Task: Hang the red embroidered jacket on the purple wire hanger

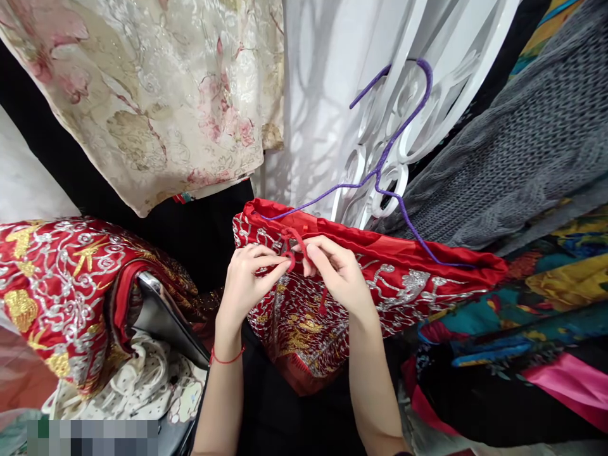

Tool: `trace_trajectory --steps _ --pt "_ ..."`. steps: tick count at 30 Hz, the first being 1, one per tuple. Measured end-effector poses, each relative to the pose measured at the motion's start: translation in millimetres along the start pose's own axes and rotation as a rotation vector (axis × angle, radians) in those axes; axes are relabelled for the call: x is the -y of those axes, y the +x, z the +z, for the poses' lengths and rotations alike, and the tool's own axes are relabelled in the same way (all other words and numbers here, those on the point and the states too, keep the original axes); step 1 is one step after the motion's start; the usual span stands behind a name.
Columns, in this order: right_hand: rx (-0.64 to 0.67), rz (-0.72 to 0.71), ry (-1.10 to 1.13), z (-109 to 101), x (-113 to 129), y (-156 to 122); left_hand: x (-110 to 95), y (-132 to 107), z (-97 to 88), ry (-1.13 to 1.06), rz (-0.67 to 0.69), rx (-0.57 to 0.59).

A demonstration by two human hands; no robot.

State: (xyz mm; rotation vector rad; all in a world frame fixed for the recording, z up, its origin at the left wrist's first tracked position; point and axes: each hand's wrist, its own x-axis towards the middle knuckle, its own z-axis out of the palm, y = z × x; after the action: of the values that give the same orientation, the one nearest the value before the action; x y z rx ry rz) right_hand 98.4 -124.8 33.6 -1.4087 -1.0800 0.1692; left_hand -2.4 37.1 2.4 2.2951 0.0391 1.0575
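At the collar of the red embroidered garment (380, 278), already on the purple hanger (380, 171), my left hand (244, 285) and right hand (339, 275) each pinch the red knot button (291, 248). I judge this fastening unfinished, the front below still loose.

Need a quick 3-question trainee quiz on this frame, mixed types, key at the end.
1. True or false: the red embroidered garment hangs on a purple hanger.
2. What do the left hand and right hand pinch? A) red fastening loop B) grey knit C) floral fabric
3. Which wrist wears the red string bracelet?

Key: 1 true; 2 A; 3 left.
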Motion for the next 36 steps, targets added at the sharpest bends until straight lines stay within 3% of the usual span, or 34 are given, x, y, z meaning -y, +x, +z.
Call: trace_trajectory --steps 4,10,12,20,26,36 --pt "0.077 0.057 0.224 4 3 7 7 1 8.9 0.034 -0.003 -0.144" --pt "-0.045 0.125 0.263 11 7 11 16 2 25.3 -0.001 0.075 -0.471" --pt "-0.088 0.111 0.254 11 8 11 17 2 26.9 0.017 0.078 -0.528" --pt "-0.025 0.035 0.228 10 9 14 17 2 32.1 0.107 0.208 -0.448" --pt "0.035 0.015 0.159 10 4 12 11 2 43.0 0.010 0.133 -0.461" --pt "0.016 -0.021 0.107 3 6 15 3 -1 49.8 0.277 0.079 -0.554"
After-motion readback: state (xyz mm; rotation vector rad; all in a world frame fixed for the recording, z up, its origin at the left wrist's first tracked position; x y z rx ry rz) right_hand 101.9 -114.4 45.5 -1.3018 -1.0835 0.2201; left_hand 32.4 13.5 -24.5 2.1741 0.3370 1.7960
